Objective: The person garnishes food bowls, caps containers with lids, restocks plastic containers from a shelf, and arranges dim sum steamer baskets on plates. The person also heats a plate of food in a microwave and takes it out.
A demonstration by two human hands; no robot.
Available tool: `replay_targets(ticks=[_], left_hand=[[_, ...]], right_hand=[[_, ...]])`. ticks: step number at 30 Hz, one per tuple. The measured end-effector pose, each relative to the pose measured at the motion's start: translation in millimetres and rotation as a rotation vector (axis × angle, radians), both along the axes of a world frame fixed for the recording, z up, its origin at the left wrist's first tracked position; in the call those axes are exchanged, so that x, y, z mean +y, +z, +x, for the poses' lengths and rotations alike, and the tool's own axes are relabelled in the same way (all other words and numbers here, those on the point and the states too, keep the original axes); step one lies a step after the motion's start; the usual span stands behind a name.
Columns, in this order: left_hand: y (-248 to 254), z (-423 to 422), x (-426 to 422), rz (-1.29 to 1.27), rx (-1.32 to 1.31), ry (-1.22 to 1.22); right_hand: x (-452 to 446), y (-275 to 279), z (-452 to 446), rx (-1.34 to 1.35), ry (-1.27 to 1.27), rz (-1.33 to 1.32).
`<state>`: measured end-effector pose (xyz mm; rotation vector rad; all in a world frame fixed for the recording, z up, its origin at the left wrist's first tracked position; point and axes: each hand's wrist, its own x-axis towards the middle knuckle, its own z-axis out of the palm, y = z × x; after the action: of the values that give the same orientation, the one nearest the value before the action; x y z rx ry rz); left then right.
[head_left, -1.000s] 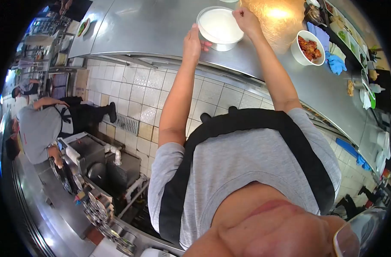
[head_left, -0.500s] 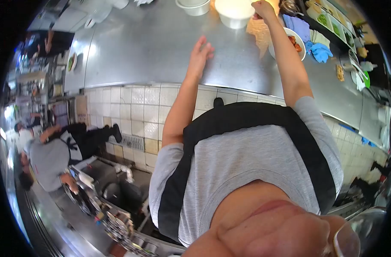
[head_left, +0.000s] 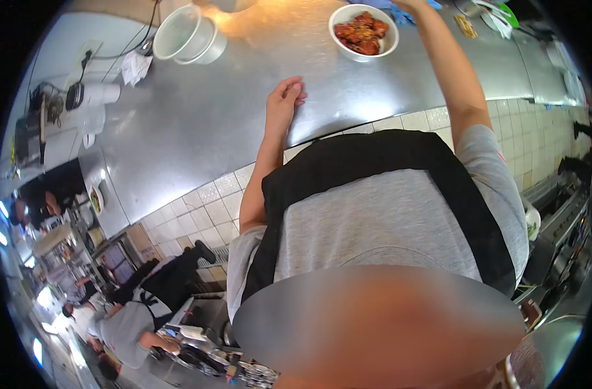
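My left hand [head_left: 286, 98] hovers at the steel counter's [head_left: 205, 123] near side, fingers loosely curled and thumb apart, with nothing in it. Up at the top edge, my right hand [head_left: 409, 4] is mostly cut off by the frame, so its fingers are hidden. It is close to a blue cloth [head_left: 403, 15]. Between the two hands stands a white bowl [head_left: 366, 58] with glazed reddish-brown meat pieces [head_left: 362, 32] in it.
Two round whitish tubs [head_left: 177, 34] stand at the back left, beside crumpled white paper [head_left: 136, 67]. A bundle of thin sticks [head_left: 465, 26] lies at the right, near a green item [head_left: 508, 14]. Another person [head_left: 127, 330] works at the lower left.
The view has swung toward the right. My left hand's fingers have curled in more. My right hand has gone from beside a white tub to near the blue cloth, beyond the meat bowl.
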<state>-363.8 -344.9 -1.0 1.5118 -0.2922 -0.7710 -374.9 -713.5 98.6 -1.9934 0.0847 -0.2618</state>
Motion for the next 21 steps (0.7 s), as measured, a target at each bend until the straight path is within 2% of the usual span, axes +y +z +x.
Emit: replay_targets(ticks=[2, 4, 7, 8, 12, 15, 18, 19, 21], left_hand=[[9, -5, -37, -0.017, -0.023, -0.022], [18, -11, -73, -0.027, -0.032, 0.031], [28, -20, -118, -0.082, -0.081, 0.143], [27, -25, -128, -0.070, -0.093, 0.149], [18, -46, -163, -0.062, -0.117, 0.267], [22, -63, -178, -0.032, -0.119, 0.360], [7, -86, -188, -0.265, -0.055, 0.497], [44, -112, -197, -0.131, -0.170, 0.589], [8, -117, -177, -0.020, -0.193, 0.669]], right_hand=[[-41, -10, -65, 0.201, -0.204, 0.200], [-67, 3, -132, 0.371, -0.348, -0.139], [-123, -38, -211, 0.240, -0.400, 0.112], [-145, -53, -234, 0.320, -0.383, 0.181], [-162, -60, -260, 0.446, -0.301, 0.235], [-169, -79, -249, 0.525, -0.090, 0.265], [-143, -91, -229, 0.505, 0.153, 0.153], [-132, -94, -223, 0.511, 0.239, 0.156], [-108, -96, -214, 0.518, 0.393, 0.156]])
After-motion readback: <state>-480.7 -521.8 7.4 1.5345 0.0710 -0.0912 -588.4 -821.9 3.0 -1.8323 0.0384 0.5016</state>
